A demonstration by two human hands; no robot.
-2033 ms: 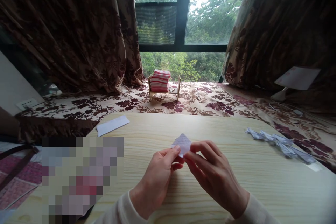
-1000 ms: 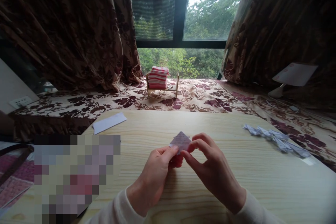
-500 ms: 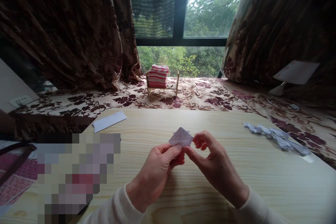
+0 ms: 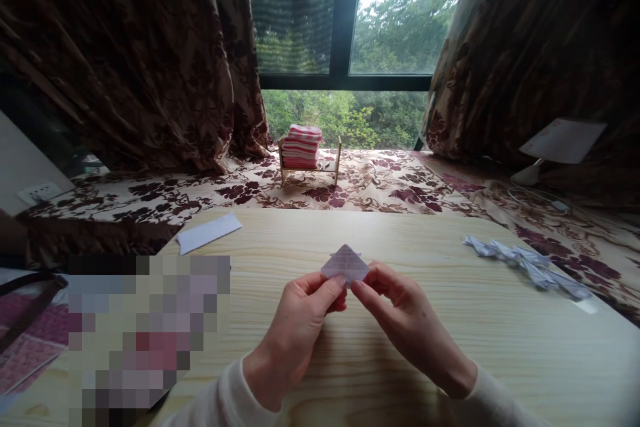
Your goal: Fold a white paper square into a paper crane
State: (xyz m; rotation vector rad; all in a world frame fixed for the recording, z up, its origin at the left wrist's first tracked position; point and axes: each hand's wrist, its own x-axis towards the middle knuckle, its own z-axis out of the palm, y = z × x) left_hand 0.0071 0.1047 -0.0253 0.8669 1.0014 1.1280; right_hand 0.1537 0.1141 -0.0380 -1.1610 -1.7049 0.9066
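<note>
A small folded piece of paper (image 4: 346, 261), diamond-shaped at the top and covered with faint printed lines, is held above the table. My left hand (image 4: 306, 317) pinches its lower left part, thumb in front and fingers behind. At the lower right edge of the paper, my right hand (image 4: 407, 317) grips with the thumb in front and the index finger behind. The fingers behind the paper are partly hidden.
A white paper strip (image 4: 210, 233) lies at the table's (image 4: 280, 233) far left. Several folded paper pieces (image 4: 525, 263) form a row at the right. Beyond, a small rack (image 4: 310, 172) carries striped cloths (image 4: 301, 147); a lamp (image 4: 563, 140) stands far right. The lower left is pixelated.
The right hand's fingers have closed in from beside the paper and now pinch its right edge. The left hand keeps its hold almost unmoved.
</note>
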